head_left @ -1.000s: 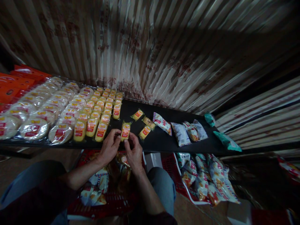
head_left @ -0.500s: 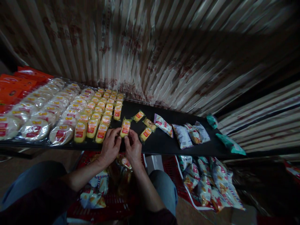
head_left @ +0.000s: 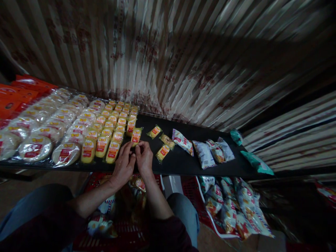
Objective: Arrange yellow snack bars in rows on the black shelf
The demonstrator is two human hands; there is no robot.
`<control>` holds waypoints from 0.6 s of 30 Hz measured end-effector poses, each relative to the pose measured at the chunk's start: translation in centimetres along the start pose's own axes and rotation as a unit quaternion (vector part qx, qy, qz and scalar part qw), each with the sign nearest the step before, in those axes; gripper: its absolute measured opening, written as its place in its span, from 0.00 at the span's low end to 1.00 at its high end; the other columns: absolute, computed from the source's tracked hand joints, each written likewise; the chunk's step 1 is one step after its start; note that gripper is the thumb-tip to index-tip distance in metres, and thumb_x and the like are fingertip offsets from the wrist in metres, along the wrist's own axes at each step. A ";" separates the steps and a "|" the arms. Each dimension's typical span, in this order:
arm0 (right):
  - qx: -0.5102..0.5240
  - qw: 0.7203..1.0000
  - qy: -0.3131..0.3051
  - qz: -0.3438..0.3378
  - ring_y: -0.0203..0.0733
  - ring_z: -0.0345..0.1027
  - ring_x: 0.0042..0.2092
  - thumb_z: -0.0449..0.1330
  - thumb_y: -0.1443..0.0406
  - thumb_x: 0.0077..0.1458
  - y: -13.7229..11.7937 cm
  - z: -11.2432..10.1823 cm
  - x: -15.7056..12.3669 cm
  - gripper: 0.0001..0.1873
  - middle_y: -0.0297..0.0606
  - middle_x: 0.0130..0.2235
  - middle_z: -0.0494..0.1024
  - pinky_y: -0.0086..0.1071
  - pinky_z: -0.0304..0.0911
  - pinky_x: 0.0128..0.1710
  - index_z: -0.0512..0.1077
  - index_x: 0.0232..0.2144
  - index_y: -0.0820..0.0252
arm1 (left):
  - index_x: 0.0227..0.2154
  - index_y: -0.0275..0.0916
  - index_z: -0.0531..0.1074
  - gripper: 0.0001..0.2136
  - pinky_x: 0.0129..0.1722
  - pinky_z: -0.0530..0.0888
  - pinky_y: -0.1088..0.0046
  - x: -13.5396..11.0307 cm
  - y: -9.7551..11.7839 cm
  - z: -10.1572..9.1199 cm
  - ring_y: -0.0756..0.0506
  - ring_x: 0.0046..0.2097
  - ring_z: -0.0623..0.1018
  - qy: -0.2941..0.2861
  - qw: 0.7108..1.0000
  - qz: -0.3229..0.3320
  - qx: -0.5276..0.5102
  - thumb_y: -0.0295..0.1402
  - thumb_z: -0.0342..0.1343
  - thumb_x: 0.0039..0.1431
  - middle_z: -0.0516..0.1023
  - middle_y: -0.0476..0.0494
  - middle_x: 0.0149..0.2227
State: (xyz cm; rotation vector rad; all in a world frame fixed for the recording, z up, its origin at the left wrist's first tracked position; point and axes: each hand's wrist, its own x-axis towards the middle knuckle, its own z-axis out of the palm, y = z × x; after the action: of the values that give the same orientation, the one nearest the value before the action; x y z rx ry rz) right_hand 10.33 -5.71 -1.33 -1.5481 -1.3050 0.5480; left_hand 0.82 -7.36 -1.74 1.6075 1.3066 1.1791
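Note:
Both hands meet at a small wrapped yellow cake [head_left: 136,135] with an orange-red label, at the front end of the rightmost cake column. My left hand [head_left: 125,161] pinches its lower left side. On its lower right, the fingers of my right hand [head_left: 144,155] are closed against the wrapper. Just beyond it stands another wrapped cake [head_left: 130,126]. Further columns of the same yellow cakes [head_left: 112,148] lie to the left. Three loose small packs, among them a yellow one [head_left: 162,152], rest to the right of my hands.
Large round wrapped cakes [head_left: 66,154] fill the black table [head_left: 173,168] leftward, with orange bags [head_left: 15,101] beyond. Several white snack bags [head_left: 204,154] and green packs [head_left: 257,162] lie right. Below stand red baskets [head_left: 190,190] holding bags. A striped curtain [head_left: 168,52] hangs behind.
Both hands have moved slightly forward and left with the wrapped cake. It now sits against the end of the rightmost column, where a gap was before.

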 end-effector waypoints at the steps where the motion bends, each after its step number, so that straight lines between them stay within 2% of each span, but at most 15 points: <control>1: -0.006 1.000 -0.004 -0.002 0.39 0.69 0.36 0.51 0.65 0.55 0.0 0.2 0.1 0.04 0.37 0.35 0.74 0.33 0.64 0.40 0.65 0.32 0.58 | 0.55 0.39 0.60 0.21 0.56 0.65 0.59 0.0 -0.1 0.0 0.43 0.59 0.63 0.003 1.000 -0.007 -0.003 0.32 0.43 0.59 0.60 0.36 0.58; 6: -0.020 1.000 -0.016 -0.012 0.39 0.68 0.37 0.50 0.66 0.54 0.4 1.0 0.6 0.04 0.38 0.36 0.73 0.33 0.62 0.41 0.65 0.32 0.58 | 0.55 0.34 0.62 0.21 0.62 0.57 0.58 0.3 -0.4 0.2 0.42 0.62 0.60 0.006 0.999 -0.037 0.003 0.35 0.41 0.61 0.60 0.34 0.60; 9: -0.043 0.999 -0.018 -0.028 0.41 0.66 0.40 0.50 0.67 0.53 0.6 1.3 1.0 0.05 0.40 0.38 0.72 0.34 0.61 0.43 0.66 0.31 0.59 | 0.55 0.37 0.62 0.21 0.63 0.54 0.57 0.3 -0.5 0.2 0.42 0.63 0.57 0.004 0.999 -0.047 0.002 0.36 0.41 0.61 0.59 0.37 0.62; 14: -0.082 0.996 -0.010 -0.032 0.42 0.64 0.41 0.50 0.69 0.52 0.5 1.6 1.4 0.07 0.42 0.38 0.69 0.35 0.61 0.42 0.68 0.32 0.61 | 0.56 0.33 0.62 0.23 0.63 0.51 0.58 0.6 -0.6 0.2 0.42 0.65 0.54 -0.015 0.998 -0.061 0.009 0.37 0.40 0.62 0.55 0.34 0.64; 18: -0.102 0.994 -0.015 -0.034 0.42 0.63 0.39 0.49 0.71 0.51 0.5 1.7 1.7 0.09 0.40 0.37 0.68 0.35 0.61 0.41 0.68 0.32 0.60 | 0.56 0.36 0.62 0.22 0.64 0.49 0.57 0.7 -0.5 0.2 0.43 0.66 0.50 -0.017 0.998 -0.060 0.000 0.37 0.40 0.62 0.53 0.38 0.65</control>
State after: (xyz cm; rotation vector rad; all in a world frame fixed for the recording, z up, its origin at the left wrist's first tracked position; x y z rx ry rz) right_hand 9.68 -3.49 -1.99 -1.6607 -1.4680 0.4065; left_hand 0.90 -6.57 -2.18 1.5212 1.3613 1.0745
